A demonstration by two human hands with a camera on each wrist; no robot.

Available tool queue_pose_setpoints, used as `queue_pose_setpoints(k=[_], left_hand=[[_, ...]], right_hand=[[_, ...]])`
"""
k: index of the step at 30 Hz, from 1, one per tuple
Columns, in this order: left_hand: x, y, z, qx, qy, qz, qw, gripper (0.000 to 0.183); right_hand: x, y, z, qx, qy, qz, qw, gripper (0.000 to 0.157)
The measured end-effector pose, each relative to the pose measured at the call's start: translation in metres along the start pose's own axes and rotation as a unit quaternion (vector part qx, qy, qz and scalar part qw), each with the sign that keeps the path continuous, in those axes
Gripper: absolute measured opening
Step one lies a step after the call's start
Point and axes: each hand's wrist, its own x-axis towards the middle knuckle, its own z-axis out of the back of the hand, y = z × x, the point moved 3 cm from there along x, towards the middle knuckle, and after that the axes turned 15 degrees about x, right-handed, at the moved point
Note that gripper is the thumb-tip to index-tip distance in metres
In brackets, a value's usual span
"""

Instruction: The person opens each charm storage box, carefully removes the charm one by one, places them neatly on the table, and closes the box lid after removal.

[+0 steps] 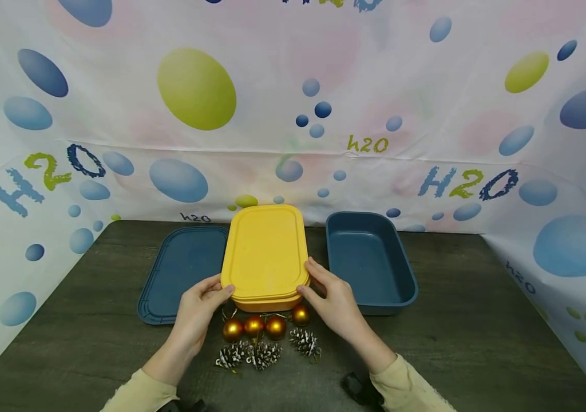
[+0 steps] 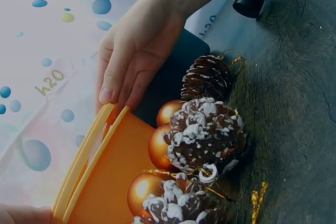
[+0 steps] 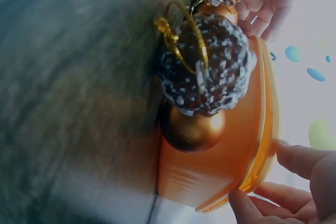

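Note:
A yellow lid (image 1: pixel 264 249) lies over an orange-yellow plastic container (image 1: pixel 267 305) in the middle of the table. In the left wrist view a narrow gap shows between lid and container rim at the near side. My left hand (image 1: pixel 197 309) pinches the lid's near left corner, its thumb on top. At the near right corner, my right hand (image 1: pixel 335 298) holds the lid's edge between thumb and fingers. Just in front of the container sit several shiny copper-gold baubles (image 1: pixel 254 326) and snowy-tipped pine cones (image 1: pixel 264 355) with gold loops.
To the left of the container a dark blue lid (image 1: pixel 177 280) lies flat on the dark wooden table (image 1: pixel 478 320). A deep blue container (image 1: pixel 370 269) without a lid stands on the right. A printed white curtain (image 1: pixel 272 114) rises behind the table.

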Motion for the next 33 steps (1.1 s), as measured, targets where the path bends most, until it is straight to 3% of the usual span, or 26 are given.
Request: queue_pose_setpoints(k=[8,21,33], left_hand=[[0.0014,-0.0007,0.0017,0.003,0.006,-0.002,1.0,0.048],[-0.0005,-0.0024,0.0039,0.013,0.024,-0.007,0.9996,0.043],[0.0023,0.0001,0.0043,0.003,0.032,0.0,0.9995,0.043]], right_hand=[[0.0003,0.0053,-0.0013,-0.042,0.011,-0.016,0.999,0.053],[-0.001,0.0097,0.001,-0.033,0.017,-0.066,0.997,0.055],[-0.0012,0.008,0.0007,-0.06,0.037,-0.06,0.996,0.056]])
